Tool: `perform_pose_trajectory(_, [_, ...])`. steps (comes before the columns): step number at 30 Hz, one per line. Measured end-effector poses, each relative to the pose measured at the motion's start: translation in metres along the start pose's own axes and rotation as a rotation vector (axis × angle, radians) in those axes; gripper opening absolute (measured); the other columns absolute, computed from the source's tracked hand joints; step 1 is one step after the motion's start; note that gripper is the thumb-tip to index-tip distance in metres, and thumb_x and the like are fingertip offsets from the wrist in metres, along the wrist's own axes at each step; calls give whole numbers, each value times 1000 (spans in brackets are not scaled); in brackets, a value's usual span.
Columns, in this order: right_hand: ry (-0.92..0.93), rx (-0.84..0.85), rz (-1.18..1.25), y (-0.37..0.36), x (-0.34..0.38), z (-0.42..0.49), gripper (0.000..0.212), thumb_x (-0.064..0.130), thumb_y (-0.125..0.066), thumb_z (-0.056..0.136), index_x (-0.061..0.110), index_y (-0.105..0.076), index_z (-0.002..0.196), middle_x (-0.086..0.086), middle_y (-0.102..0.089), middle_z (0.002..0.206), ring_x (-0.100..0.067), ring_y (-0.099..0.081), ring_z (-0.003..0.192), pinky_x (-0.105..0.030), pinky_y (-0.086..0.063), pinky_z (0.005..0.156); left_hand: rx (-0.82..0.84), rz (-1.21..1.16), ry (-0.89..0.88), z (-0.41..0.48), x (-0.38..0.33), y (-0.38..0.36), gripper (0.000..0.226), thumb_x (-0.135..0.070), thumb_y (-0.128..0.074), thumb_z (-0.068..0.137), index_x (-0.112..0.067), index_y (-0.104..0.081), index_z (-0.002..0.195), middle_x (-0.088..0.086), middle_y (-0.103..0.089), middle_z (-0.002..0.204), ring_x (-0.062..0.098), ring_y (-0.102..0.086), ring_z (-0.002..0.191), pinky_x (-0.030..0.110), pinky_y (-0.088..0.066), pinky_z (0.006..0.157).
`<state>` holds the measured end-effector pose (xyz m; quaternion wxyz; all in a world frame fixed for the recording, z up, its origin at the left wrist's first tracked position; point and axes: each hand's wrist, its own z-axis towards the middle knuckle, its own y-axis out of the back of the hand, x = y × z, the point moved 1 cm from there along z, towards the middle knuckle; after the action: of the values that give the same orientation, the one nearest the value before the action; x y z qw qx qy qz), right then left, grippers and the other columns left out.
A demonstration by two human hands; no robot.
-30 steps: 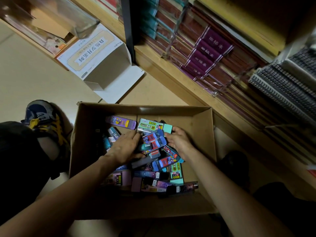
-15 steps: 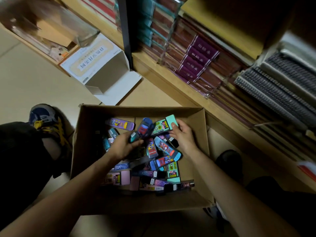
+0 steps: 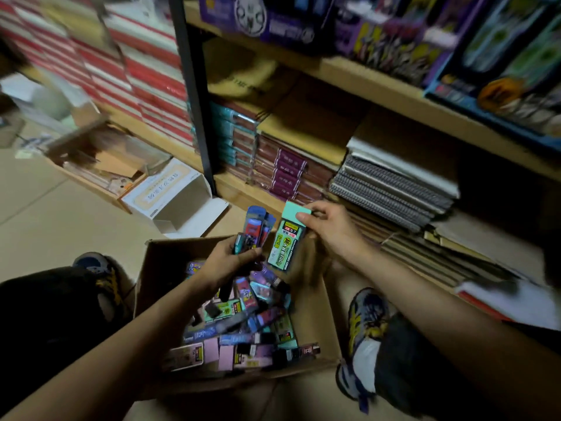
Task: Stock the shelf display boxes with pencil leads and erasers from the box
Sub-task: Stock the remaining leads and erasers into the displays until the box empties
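Note:
A brown cardboard box [image 3: 151, 268] stands on the floor between my feet, filled with several colourful pencil lead and eraser packs [image 3: 243, 323]. My left hand [image 3: 226, 264] is above the box's far side, shut on a small bunch of blue lead packs [image 3: 256, 227] that fan upward. My right hand [image 3: 329, 224] pinches the top of a mint-green lead pack [image 3: 287, 244] and holds it upright over the box's far rim. On the upper shelf at top right stand purple and blue display boxes [image 3: 455, 41], blurred.
Wooden shelves [image 3: 379, 83] rise ahead with stacked notebooks [image 3: 391, 183] and maroon books [image 3: 288, 168]. An open white box [image 3: 173, 192] lies on the floor at left beside a low crate of papers [image 3: 100, 159]. My shoes [image 3: 367, 329] flank the cardboard box.
Both hands have risen out of the box, the left with blue packs, the right with the green pack. The view has tilted up toward the shelves.

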<state>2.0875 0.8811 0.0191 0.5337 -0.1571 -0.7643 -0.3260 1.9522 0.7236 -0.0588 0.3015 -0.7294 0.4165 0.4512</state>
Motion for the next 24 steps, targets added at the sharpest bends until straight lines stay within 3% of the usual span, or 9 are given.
perform_pose_trajectory(5, [156,-57,-25,49,59,-35,10,15,-60,90,24,-59,87,6,-65,87,0,-63,68,-14,-49,53,53,13,-111,-12,-60,-26,28,-27,-67,83,-13,-61,106,9,-73,98,22,-70,88,29,-55,70])
perform_pose_trajectory(8, [247,-145,-29,78,87,-49,9,16,-63,88,23,-58,87,8,-66,82,9,-62,63,-8,-43,50,89,65,-200,-20,-100,-38,35,-38,-66,75,-19,-59,104,2,-74,95,19,-71,85,22,-54,63])
perform_pose_trajectory(12, [385,-316,15,115,124,-60,11,16,-63,89,23,-60,81,14,-68,65,6,-61,58,-13,-45,52,70,172,-327,-30,-149,-42,22,-28,-63,86,-16,-61,104,2,-74,94,18,-72,83,20,-54,60])
perform_pose_trajectory(17, [557,-477,25,152,160,-72,18,14,-63,89,29,-60,80,17,-69,69,4,-64,68,-11,-46,54,14,28,-468,-38,-204,-47,25,-18,-62,85,-3,-60,105,15,-73,92,23,-72,76,22,-55,57])
perform_pose_trajectory(21, [627,-716,10,191,188,-73,11,23,-65,87,33,-61,85,0,-68,92,-15,-66,88,-25,-55,65,0,-46,-544,-34,-238,-52,35,-29,-64,77,-10,-61,106,12,-73,91,23,-72,81,23,-57,59])
perform_pose_trajectory(24, [656,-856,12,220,204,-73,11,24,-64,88,34,-60,85,4,-66,91,-13,-66,85,-33,-57,69,18,14,-561,-23,-244,-50,34,-32,-66,76,-15,-61,105,7,-74,91,23,-72,83,27,-56,63])
